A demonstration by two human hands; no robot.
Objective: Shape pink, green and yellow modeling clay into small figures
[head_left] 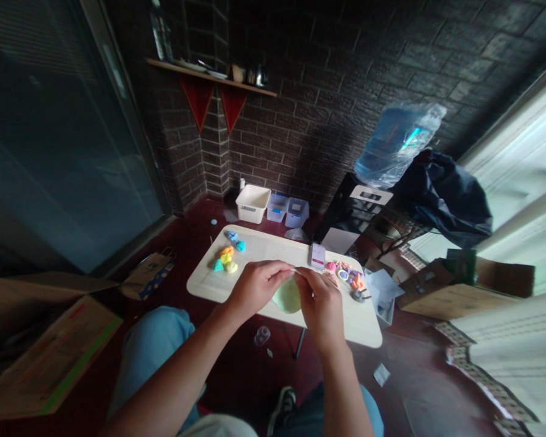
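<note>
Two-handed, pinches tiny, pale bit (293, 271) (material unclear) between left hand (260, 283) and right hand (319, 298) near round, smooth, pale-green piece (286, 298), apparently mid-shaping, needing light, even pressure next.

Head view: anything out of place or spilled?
Some floor litter: a clear plastic container and a small pale scrap near the table's near edge, plus a pale flat piece, perhaps paper or a packet, further right. They look dropped rather than placed. I see no obvious spill.
</note>
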